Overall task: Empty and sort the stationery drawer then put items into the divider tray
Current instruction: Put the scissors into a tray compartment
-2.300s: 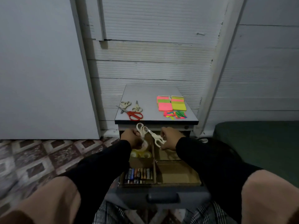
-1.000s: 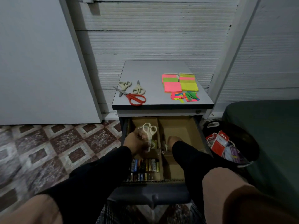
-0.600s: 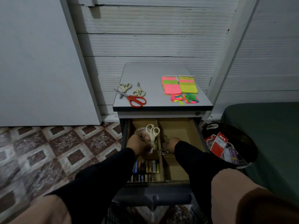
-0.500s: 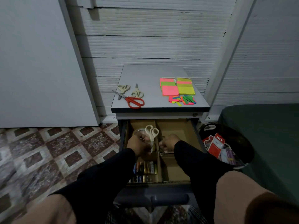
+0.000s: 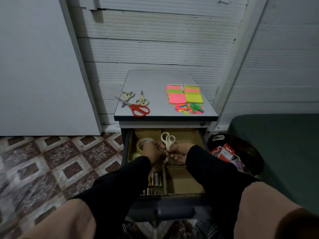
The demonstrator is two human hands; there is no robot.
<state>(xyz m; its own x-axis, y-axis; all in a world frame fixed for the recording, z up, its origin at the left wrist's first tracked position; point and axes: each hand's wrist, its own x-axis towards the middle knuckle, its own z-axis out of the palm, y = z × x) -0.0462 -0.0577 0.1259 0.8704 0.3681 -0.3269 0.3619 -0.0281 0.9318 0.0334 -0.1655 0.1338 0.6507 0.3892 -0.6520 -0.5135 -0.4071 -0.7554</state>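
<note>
The drawer (image 5: pixel 201 135) is pulled out and holds a cardboard divider tray (image 5: pixel 186 183). My left hand (image 5: pixel 152 152) and my right hand (image 5: pixel 178 152) meet over the tray's middle wall, both touching a pair of cream-handled scissors (image 5: pixel 167 140) held handles-up, blades pointing down. Tape rolls (image 5: pixel 142 144) lie in the back-left compartment beside my left hand. Batteries (image 5: pixel 154 181) fill the front-left compartment. The right compartments show bare cardboard.
On the cabinet top (image 5: pixel 155 80) lie red-handled scissors (image 5: pixel 138 109), two cream-handled scissors (image 5: pixel 142 100), stacks of sticky notes (image 5: pixel 183 94) and loose coloured tabs (image 5: pixel 189 108). A dark bag (image 5: pixel 245 152) with packaged items sits right of the drawer. Patterned floor tiles lie to the left.
The scissors came down from above the cabinet edge into the drawer. My right hand moved back to the scissors, and both hands hold them upright over the tray's middle wall.
</note>
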